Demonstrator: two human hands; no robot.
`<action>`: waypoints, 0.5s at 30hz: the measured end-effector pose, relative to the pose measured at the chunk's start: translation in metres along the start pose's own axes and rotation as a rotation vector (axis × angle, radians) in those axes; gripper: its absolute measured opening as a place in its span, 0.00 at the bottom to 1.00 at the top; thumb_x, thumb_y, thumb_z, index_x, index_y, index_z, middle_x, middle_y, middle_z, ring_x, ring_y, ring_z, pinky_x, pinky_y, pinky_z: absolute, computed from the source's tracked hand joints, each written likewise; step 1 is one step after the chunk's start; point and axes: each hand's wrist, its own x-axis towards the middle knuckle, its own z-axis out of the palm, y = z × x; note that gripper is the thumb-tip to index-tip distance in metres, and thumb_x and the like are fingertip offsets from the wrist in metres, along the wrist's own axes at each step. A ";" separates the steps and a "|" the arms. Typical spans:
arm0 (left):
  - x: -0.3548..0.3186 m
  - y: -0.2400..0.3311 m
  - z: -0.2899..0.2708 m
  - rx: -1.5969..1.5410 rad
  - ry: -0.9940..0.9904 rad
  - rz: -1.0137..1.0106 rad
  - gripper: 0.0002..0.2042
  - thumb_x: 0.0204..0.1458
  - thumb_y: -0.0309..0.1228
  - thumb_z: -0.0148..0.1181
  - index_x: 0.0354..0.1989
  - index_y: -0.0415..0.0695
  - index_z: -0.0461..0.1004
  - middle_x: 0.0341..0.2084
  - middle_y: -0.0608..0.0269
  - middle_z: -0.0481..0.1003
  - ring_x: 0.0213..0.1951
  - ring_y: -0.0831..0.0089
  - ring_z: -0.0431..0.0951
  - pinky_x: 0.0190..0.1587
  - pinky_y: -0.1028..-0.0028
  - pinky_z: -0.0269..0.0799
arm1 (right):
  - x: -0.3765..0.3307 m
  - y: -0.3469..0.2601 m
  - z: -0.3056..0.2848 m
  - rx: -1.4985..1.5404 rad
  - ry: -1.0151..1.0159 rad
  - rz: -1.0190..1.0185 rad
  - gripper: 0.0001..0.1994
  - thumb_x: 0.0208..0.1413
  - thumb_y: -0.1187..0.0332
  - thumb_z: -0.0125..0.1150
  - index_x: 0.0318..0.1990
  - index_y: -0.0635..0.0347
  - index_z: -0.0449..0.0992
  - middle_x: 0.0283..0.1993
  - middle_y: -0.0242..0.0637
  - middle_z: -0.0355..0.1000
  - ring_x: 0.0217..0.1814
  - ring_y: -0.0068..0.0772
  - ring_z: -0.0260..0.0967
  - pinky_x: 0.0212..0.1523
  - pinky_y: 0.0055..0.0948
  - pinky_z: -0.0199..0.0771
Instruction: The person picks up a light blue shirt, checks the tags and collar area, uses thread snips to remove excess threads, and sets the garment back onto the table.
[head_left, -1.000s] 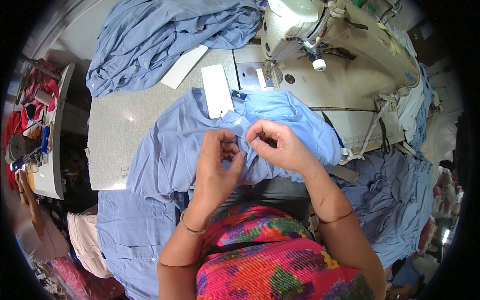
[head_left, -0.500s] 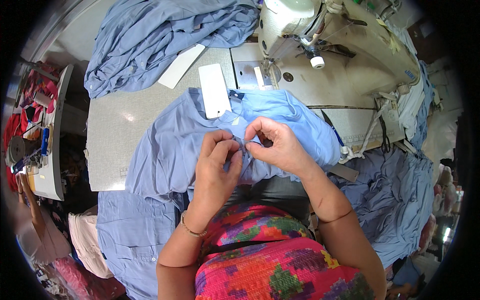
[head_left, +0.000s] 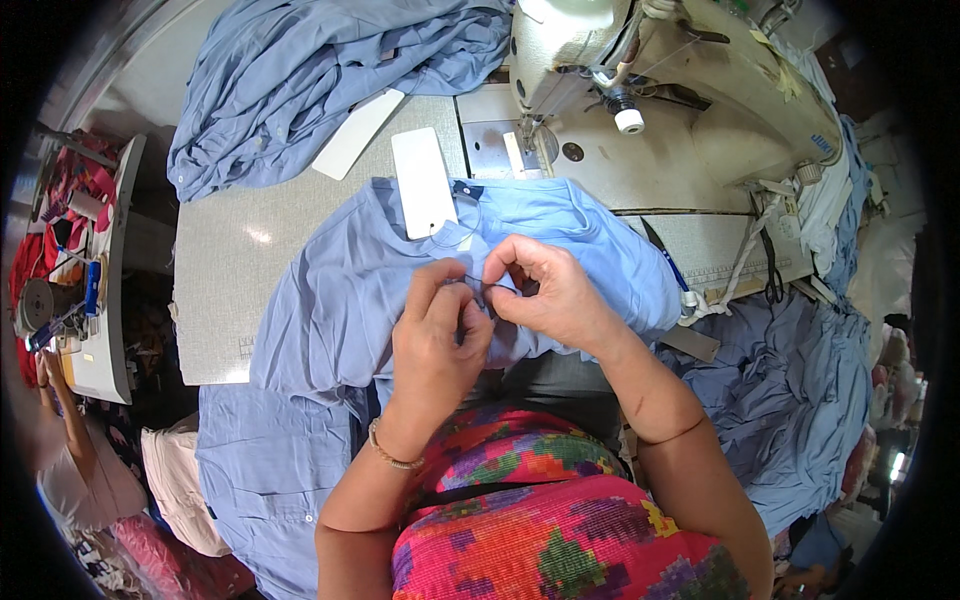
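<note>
A light blue cotton shirt (head_left: 340, 300) lies spread on the grey worktop (head_left: 215, 290), just before the cream industrial sewing machine (head_left: 680, 110). The left hand (head_left: 435, 335) has its fingers pinched together on a fold of the cloth. Touching it, the right hand (head_left: 550, 290) pinches the same fold. A white rectangular card tag (head_left: 424, 182) rests on the collar.

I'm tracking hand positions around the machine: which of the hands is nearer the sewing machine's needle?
The right hand. It sits below the needle, almost straight under it on the blue shirt. The left hand is lower and further left, so farther away.
</note>
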 end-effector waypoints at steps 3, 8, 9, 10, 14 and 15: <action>0.000 0.000 -0.006 -0.050 -0.026 -0.095 0.06 0.40 0.15 0.58 0.28 0.37 0.72 0.38 0.56 0.72 0.30 0.69 0.74 0.31 0.76 0.70 | 0.000 0.003 0.000 0.001 0.002 0.007 0.06 0.47 0.77 0.60 0.34 0.64 0.72 0.27 0.26 0.67 0.26 0.15 0.59 0.28 0.19 0.63; 0.000 -0.002 -0.011 -0.095 -0.027 -0.109 0.06 0.41 0.15 0.58 0.28 0.36 0.71 0.38 0.56 0.72 0.33 0.68 0.74 0.33 0.75 0.71 | 0.000 0.003 0.001 0.013 0.009 0.000 0.06 0.47 0.77 0.60 0.34 0.64 0.71 0.26 0.26 0.67 0.26 0.15 0.59 0.28 0.19 0.63; 0.000 -0.001 -0.011 -0.108 -0.031 -0.137 0.05 0.41 0.16 0.58 0.28 0.36 0.72 0.38 0.57 0.72 0.34 0.69 0.74 0.35 0.76 0.71 | 0.000 0.003 0.001 0.012 0.007 0.006 0.06 0.47 0.77 0.60 0.34 0.64 0.72 0.26 0.26 0.67 0.26 0.15 0.59 0.28 0.19 0.63; 0.000 -0.002 -0.012 -0.098 -0.049 -0.106 0.06 0.41 0.15 0.59 0.29 0.35 0.72 0.38 0.56 0.72 0.33 0.68 0.74 0.34 0.75 0.71 | 0.000 0.001 0.001 0.011 0.006 0.011 0.06 0.47 0.77 0.60 0.34 0.64 0.72 0.26 0.26 0.67 0.26 0.15 0.59 0.28 0.19 0.63; -0.002 -0.002 -0.015 -0.103 -0.129 -0.039 0.10 0.41 0.17 0.63 0.33 0.34 0.71 0.39 0.52 0.70 0.34 0.61 0.75 0.35 0.70 0.73 | -0.001 0.004 -0.001 0.022 -0.012 0.022 0.06 0.49 0.77 0.59 0.35 0.64 0.72 0.28 0.26 0.68 0.28 0.14 0.61 0.30 0.18 0.64; -0.002 -0.001 -0.016 -0.116 -0.151 -0.037 0.12 0.41 0.18 0.65 0.34 0.34 0.71 0.40 0.52 0.70 0.35 0.60 0.75 0.36 0.69 0.73 | -0.001 0.003 -0.002 0.056 -0.012 0.023 0.06 0.50 0.77 0.59 0.36 0.64 0.72 0.29 0.25 0.68 0.29 0.14 0.61 0.31 0.18 0.65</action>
